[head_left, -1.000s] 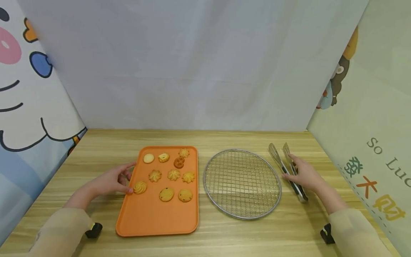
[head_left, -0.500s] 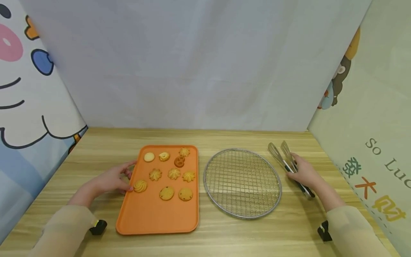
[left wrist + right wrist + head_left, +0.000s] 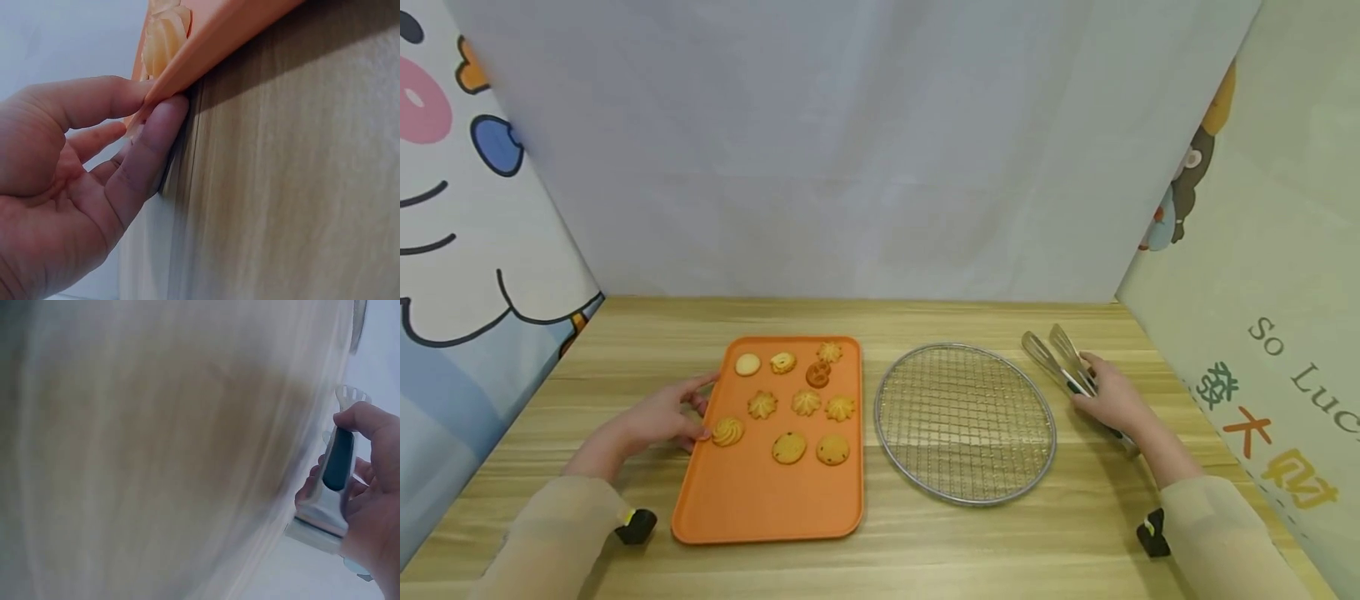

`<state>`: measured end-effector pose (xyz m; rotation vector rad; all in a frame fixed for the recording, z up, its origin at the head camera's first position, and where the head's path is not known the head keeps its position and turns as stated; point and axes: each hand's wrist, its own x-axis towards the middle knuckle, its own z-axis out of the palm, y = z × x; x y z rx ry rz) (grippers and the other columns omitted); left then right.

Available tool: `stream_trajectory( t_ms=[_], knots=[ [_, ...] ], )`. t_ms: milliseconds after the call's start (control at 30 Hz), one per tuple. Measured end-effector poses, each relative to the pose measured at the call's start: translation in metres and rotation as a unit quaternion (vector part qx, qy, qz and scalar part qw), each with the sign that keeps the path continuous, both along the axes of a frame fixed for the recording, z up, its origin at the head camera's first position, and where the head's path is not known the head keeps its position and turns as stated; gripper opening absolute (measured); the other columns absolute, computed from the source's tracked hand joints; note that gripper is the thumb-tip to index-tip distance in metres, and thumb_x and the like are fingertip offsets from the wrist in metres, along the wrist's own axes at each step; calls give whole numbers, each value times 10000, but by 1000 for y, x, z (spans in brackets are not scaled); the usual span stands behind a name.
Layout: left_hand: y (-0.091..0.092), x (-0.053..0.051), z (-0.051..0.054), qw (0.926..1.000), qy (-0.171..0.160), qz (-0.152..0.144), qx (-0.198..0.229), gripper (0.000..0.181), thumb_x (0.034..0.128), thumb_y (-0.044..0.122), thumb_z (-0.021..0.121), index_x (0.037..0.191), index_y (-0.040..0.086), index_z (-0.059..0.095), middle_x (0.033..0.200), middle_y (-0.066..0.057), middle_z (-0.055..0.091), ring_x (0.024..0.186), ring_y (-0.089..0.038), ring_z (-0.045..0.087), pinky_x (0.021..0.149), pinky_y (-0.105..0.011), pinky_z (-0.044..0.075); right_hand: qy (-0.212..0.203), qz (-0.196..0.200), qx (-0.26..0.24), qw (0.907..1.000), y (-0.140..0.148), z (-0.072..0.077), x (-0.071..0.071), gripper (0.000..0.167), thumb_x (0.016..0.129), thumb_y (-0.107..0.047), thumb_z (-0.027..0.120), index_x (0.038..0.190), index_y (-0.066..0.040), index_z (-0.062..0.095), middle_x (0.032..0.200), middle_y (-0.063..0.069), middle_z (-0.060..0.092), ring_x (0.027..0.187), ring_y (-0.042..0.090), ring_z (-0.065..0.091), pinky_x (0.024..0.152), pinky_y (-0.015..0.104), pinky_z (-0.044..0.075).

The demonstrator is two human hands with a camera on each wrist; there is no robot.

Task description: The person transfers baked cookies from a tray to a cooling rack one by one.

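Observation:
An orange tray (image 3: pixel 763 504) lies on the left of the table, with several cookies (image 3: pixel 806 403) spread over its upper and middle parts. My left hand (image 3: pixel 662 414) pinches the tray's left rim; the left wrist view shows the thumb on top and a finger beneath. A swirled cookie (image 3: pixel 727 432) sits just inside the rim by that thumb. At the right, my right hand (image 3: pixel 1111 403) grips a pair of metal tongs (image 3: pixel 338 459) with dark green handle grips. Their slotted ends point away from me and stand apart; my hand hides part of the handles.
A round wire cooling rack (image 3: pixel 966 425) lies between the tray and the tongs. A pale cloth backdrop (image 3: pixel 865 150) closes off the back of the wooden table (image 3: pixel 940 558). Printed panels (image 3: pixel 1262 333) stand at both sides.
My right hand has closed round the tongs, which have turned a little, their handle end shifting right and their slotted ends left. The left hand and tray hold nearly still.

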<state>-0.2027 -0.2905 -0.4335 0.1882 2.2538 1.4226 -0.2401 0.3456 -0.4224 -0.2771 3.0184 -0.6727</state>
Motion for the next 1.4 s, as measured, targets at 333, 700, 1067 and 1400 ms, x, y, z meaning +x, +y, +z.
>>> stream_trajectory(
  t_ms=[333, 700, 1067, 1400],
  knots=[
    [1, 1, -1, 9999, 50, 160, -31, 923, 785, -50, 670, 1514, 25, 108, 1062, -220, 387, 669, -209, 563, 617, -376, 549, 401, 65, -129, 9991, 1, 6, 1, 681, 798, -92, 636, 1365, 145, 340, 1133, 325, 507, 889, 363, 529, 749, 480, 438],
    [2, 0, 2, 9999, 7, 159, 21, 917, 785, -44, 672, 1510, 11, 114, 1063, -214, 378, 689, -205, 564, 628, -371, 552, 655, 241, 12, 9976, -2, 28, 3, 597, 847, -84, 630, 1362, 100, 390, 1214, 353, 485, 963, 421, 526, 761, 530, 443],
    [2, 1, 0, 9999, -31, 100, -5, 920, 795, -35, 678, 1513, 20, 105, 1065, -219, 390, 735, -226, 578, 654, -374, 554, 739, 429, 123, 9963, -15, 58, 6, 580, 890, -126, 583, 1400, 57, 376, 1340, 337, 410, 1159, 521, 433, 870, 621, 381],
    [3, 2, 1, 9999, -22, 102, -17, 907, 800, -28, 677, 1512, 17, 117, 1068, -217, 391, 736, -223, 572, 649, -371, 552, 1088, 398, 112, 9932, -29, 83, 11, 553, 894, -177, 590, 1394, -1, 429, 1239, 260, 526, 665, 247, 475, 561, 360, 356]
  ],
)
